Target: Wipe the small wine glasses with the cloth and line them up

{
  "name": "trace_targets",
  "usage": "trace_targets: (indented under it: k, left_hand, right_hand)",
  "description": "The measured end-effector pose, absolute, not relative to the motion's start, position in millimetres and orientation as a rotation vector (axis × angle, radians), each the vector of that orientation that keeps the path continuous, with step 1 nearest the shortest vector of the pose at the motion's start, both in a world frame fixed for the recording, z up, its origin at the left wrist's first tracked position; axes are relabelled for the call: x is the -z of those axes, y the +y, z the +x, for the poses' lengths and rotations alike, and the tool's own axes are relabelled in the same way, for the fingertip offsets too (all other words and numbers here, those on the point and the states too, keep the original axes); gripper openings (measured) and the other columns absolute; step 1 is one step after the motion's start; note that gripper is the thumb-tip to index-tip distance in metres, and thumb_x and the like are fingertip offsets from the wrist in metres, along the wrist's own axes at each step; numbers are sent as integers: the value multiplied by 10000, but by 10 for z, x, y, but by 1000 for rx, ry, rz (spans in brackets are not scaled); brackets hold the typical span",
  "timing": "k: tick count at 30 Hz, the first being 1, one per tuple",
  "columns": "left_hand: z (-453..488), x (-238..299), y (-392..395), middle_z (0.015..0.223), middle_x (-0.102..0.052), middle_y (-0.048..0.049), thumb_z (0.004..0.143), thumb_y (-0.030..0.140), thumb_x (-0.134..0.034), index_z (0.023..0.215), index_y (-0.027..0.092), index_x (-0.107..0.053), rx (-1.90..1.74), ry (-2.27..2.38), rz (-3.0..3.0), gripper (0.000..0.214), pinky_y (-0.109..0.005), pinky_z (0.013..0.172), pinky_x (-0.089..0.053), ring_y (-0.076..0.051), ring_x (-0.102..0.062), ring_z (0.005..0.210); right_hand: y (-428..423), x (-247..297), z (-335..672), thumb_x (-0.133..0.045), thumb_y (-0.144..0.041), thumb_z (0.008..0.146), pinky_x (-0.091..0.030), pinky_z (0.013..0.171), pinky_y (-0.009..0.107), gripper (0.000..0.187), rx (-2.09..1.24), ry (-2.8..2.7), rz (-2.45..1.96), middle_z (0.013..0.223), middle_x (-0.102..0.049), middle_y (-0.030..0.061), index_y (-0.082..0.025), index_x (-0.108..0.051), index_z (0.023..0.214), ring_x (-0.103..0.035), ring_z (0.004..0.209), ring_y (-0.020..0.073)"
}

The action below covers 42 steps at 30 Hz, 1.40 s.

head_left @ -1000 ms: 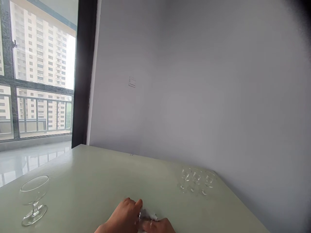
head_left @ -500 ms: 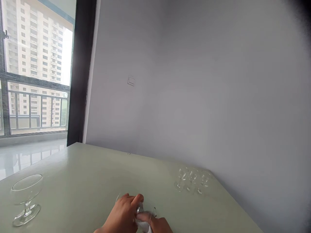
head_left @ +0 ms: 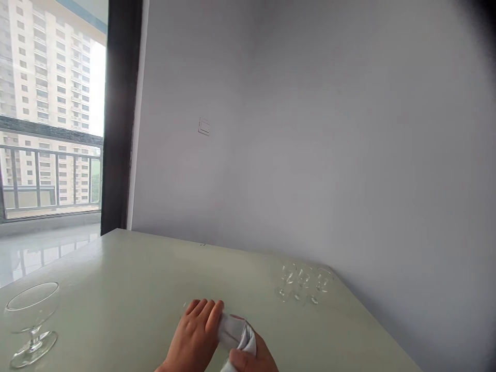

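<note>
My left hand (head_left: 196, 330) is closed around a clear glass (head_left: 231, 329) just above the table near its front. A faint curved edge of glass shows past the knuckles on the left; the part under my fingers is hidden. A white cloth (head_left: 250, 341) is bunched at the glass's right end, and my right hand (head_left: 258, 357) grips it with the thumb along the near side. How deep the cloth reaches into the glass is hard to see. Off to the left a large stemmed glass (head_left: 34, 336) stands upright on the table.
The pale green tabletop (head_left: 147, 279) runs back to a grey wall (head_left: 294, 155). A cluster of small stemmed glasses (head_left: 304, 281) stands toward the far right corner. At the left is a window (head_left: 50, 129) with a dark frame.
My hands have drawn slightly apart, so more of the glass and cloth shows between them. The whole view has shifted a little, moving the surroundings left.
</note>
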<state>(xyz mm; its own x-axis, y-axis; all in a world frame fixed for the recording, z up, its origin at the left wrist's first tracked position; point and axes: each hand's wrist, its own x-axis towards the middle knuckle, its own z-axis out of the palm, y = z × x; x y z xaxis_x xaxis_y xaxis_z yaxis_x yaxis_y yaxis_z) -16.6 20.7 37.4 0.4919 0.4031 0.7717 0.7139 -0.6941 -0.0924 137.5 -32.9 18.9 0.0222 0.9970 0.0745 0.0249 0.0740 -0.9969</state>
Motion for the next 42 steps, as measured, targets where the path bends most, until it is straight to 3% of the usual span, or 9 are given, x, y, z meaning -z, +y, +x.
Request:
trace_targets:
  k: [6,9,13,16,21,25,33,37,42]
  left_hand:
    - [-173,-331,181,643,-625,18,535,24,-471,804,242,-451,629,-1244,-2874,348,-298,534,-301,-192,-562,605]
    - [-117,-392,125,617,-605,29,525,81,-495,770,247,-430,467,-1391,-3106,303,-278,471,-197,-176,-530,559]
    - [-52,-417,74,616,-519,70,524,112,-501,723,234,-398,674,-1709,-3425,256,-235,475,-249,-104,-438,524]
    - [-24,-284,148,574,-423,98,540,126,-519,772,219,-428,1019,-1921,-3497,266,-230,486,-270,-81,-352,499]
    - [42,136,402,594,-461,91,520,100,-502,945,197,-468,1989,-2102,-3289,437,-223,468,-272,-81,-379,498]
    - [138,319,459,632,-522,75,536,110,-474,970,205,-479,2275,-2204,-3203,444,-228,428,-298,-71,-427,405]
    - [167,176,328,430,-522,70,594,109,-487,760,187,-522,2122,-1978,-3380,187,-228,441,-348,-102,-470,403]
    - [100,43,349,484,-545,50,661,190,-544,766,179,-556,2248,-1902,-3328,106,-230,463,-356,-107,-472,465]
    - [-84,-94,402,872,-657,-20,655,322,-656,1145,209,-524,2555,-1785,-3203,519,-261,586,-400,-155,-590,678]
  right_hand:
    - [-263,-193,1608,-617,-267,733,-333,474,197,344,-340,-2403,-1328,803,-718,-45,-339,-619,1070,-608,606,129]
    - [-285,-450,1772,-516,-255,841,-293,444,236,240,254,-2739,-946,981,-709,-56,-303,-579,1068,-622,683,125]
    - [-338,-929,1940,-494,-74,788,-302,466,264,296,661,-2782,-880,770,-709,-89,-264,-574,1000,-542,536,119]
    - [-325,-1101,2080,-440,-20,762,-385,525,274,408,663,-2715,-916,1039,-703,-13,-229,-543,1096,-595,652,144]
    - [-298,-895,2276,-412,-43,760,-450,516,245,386,315,-2098,-1248,1402,-384,72,-256,-569,1041,-543,601,84]
    - [-316,-769,2138,-493,-124,803,-496,689,290,348,465,-1857,-1145,1101,-442,92,-243,-563,1122,-542,904,185]
    - [-119,-684,1357,-477,-13,706,-358,527,290,298,969,-1923,-1044,653,-506,34,-171,-644,896,-443,601,167]
    - [-101,-481,1353,-488,-71,673,-340,526,279,296,768,-1981,-1012,661,-513,21,-220,-647,873,-435,600,164]
    - [-164,-316,1710,-476,-123,668,-415,556,268,319,249,-2087,-1164,755,-545,28,-238,-654,906,-526,667,173]
